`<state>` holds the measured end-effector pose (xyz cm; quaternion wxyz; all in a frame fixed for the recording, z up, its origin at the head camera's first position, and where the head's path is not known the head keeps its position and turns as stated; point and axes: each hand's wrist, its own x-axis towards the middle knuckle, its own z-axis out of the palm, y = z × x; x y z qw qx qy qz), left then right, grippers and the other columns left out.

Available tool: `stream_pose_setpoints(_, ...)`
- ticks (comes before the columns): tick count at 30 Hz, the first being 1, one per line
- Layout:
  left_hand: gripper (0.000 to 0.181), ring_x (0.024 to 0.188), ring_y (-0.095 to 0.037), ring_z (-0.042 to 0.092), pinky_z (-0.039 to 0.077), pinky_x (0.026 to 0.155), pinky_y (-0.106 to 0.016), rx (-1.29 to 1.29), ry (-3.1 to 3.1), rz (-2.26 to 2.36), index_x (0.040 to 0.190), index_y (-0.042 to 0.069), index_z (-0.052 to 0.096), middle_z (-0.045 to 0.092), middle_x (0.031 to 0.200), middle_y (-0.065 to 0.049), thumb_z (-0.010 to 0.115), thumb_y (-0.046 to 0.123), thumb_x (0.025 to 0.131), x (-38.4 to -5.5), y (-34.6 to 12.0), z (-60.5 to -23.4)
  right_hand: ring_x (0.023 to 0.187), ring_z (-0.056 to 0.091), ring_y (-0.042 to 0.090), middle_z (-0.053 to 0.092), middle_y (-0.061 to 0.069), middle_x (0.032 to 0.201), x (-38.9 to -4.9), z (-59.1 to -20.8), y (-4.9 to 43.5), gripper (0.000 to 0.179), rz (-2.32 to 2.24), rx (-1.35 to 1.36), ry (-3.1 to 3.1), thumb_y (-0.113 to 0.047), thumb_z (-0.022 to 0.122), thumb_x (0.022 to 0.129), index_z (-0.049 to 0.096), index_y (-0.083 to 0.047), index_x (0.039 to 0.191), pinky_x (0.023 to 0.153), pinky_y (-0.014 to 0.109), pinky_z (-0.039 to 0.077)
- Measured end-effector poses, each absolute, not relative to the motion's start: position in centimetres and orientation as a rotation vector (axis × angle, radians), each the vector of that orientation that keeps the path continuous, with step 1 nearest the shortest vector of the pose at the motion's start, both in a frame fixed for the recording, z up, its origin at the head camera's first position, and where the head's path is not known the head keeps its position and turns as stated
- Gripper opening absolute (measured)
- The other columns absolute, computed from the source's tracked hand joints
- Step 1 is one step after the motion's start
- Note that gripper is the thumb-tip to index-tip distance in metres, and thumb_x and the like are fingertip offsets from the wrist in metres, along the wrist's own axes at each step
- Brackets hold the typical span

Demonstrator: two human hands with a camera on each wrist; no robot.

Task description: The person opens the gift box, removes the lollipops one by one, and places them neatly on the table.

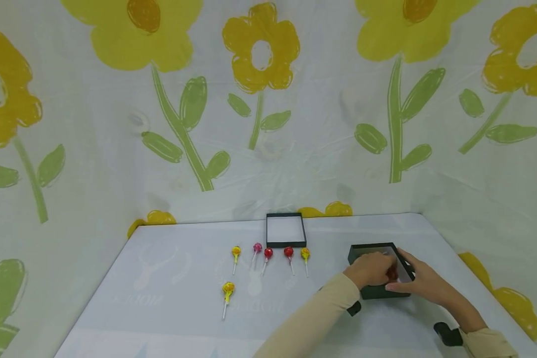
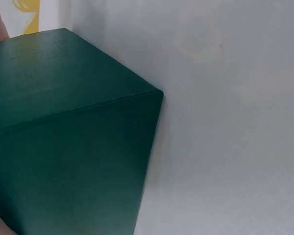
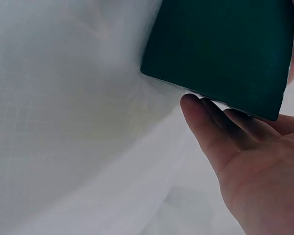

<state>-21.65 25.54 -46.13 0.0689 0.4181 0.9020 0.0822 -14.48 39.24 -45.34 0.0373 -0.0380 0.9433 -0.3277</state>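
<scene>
In the head view a dark green open box [image 1: 376, 291] sits on the right side of the table. My left hand [image 1: 372, 268] reaches over its near rim with curled fingers inside, holding a red lollipop [image 1: 391, 273] mostly hidden by them. My right hand [image 1: 427, 283] holds the box by its right side, thumb over the near corner and fingers along the outer wall. The right wrist view shows those fingers [image 3: 208, 129] against the green wall. The left wrist view is filled largely by the box's outside [image 2: 73, 166]; only slivers of skin show at its left edge.
Left of the box lie several lollipops, among them a yellow one [image 1: 227, 288] nearer me, a pink one [image 1: 257, 247] and a red one [image 1: 288, 252]. Behind them is a shallow black-rimmed lid [image 1: 286, 244]. A flower-print curtain [image 1: 313, 149] rises at the table's back edge.
</scene>
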Motion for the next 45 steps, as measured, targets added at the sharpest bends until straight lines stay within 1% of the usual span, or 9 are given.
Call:
stream_pose_setpoints(6,0.023,0.065,0.004,0.047,0.039,0.057,-0.011,1.265,2.644,0.605,0.104,0.021,0.059,0.056,0.08,0.015,0.071,0.02,0.084,-22.3,25.0,-46.6,0.117,0.043,0.051,0.031,0.041,0.137,-14.6,-45.4,39.3,0.101,-1.037,-0.136,2.871,-0.035,0.075,0.079,0.013,0.012,0.145,0.082,0.055,0.047)
stream_pose_setpoints(10,0.031,0.07,0.004,0.049,0.04,0.059,-0.007,1.294,2.566,0.908,0.113,0.017,0.059,0.06,0.087,0.012,0.067,0.009,0.084,-23.1,24.5,-46.9,0.122,0.035,0.055,0.027,0.04,0.141,-14.8,-45.4,39.3,0.102,-1.017,-0.122,2.872,-0.036,0.076,0.078,0.015,0.012,0.145,0.086,0.062,0.042)
stream_pose_setpoints(14,0.027,0.077,0.004,0.053,0.043,0.064,-0.007,1.258,2.409,1.241,0.113,0.015,0.062,0.064,0.097,0.01,0.065,0.008,0.088,-23.6,24.0,-46.8,0.126,0.025,0.059,0.022,0.04,0.143,-15.1,-45.5,39.2,0.104,-0.985,-0.082,2.861,-0.038,0.076,0.077,0.015,0.012,0.145,0.091,0.067,0.035)
stream_pose_setpoints(22,0.025,0.072,0.002,0.057,0.049,0.058,-0.014,1.032,2.246,1.564,0.109,0.016,0.066,0.065,0.094,0.007,0.071,0.014,0.085,-23.5,23.6,-46.1,0.126,0.027,0.057,0.024,0.04,0.142,-15.1,-44.9,39.2,0.103,-1.004,-0.107,2.849,-0.036,0.077,0.077,0.016,0.015,0.143,0.092,0.066,0.035)
stream_pose_setpoints(25,0.026,0.071,0.001,0.059,0.051,0.06,-0.017,0.928,2.165,1.696,0.108,0.014,0.068,0.066,0.093,0.006,0.073,0.013,0.083,-23.4,23.6,-46.0,0.128,0.024,0.056,0.02,0.04,0.143,-15.2,-44.7,39.2,0.104,-1.018,-0.105,2.815,-0.035,0.077,0.077,0.013,0.016,0.143,0.094,0.067,0.032)
stream_pose_setpoints(31,0.029,0.069,-0.01,0.065,0.057,0.066,-0.032,0.775,1.891,1.973,0.111,0.005,0.066,0.066,0.095,0.002,0.072,0.004,0.082,-23.3,23.5,-45.8,0.131,0.017,0.056,0.012,0.038,0.147,-15.6,-44.8,39.2,0.108,-1.073,-0.115,2.776,-0.033,0.076,0.078,0.005,0.012,0.145,0.098,0.069,0.024)
stream_pose_setpoints(34,0.029,0.072,-0.01,0.065,0.057,0.067,-0.032,0.723,1.804,2.031,0.112,0.007,0.066,0.065,0.097,0.003,0.07,0.004,0.083,-23.3,23.5,-45.9,0.131,0.015,0.056,0.01,0.038,0.147,-15.6,-44.9,39.3,0.11,-1.069,-0.097,2.768,-0.033,0.077,0.077,0.003,0.01,0.146,0.098,0.07,0.022)
stream_pose_setpoints(40,0.025,0.072,-0.013,0.064,0.056,0.072,-0.039,0.657,1.662,2.119,0.109,0.012,0.067,0.064,0.096,0.004,0.069,0.005,0.085,-23.6,23.1,-45.8,0.13,0.019,0.055,0.013,0.039,0.146,-15.8,-44.9,39.2,0.113,-0.991,-0.043,2.767,-0.039,0.077,0.076,0.003,0.009,0.147,0.096,0.069,0.026)
stream_pose_setpoints(45,0.025,0.072,-0.013,0.064,0.055,0.074,-0.043,0.662,1.634,2.113,0.11,0.012,0.067,0.063,0.097,0.005,0.069,0.006,0.085,-23.5,22.5,-44.9,0.129,0.02,0.055,0.012,0.04,0.145,-15.9,-44.5,39.0,0.115,-0.97,0.003,2.76,-0.042,0.077,0.076,0.001,0.007,0.147,0.095,0.069,0.027)
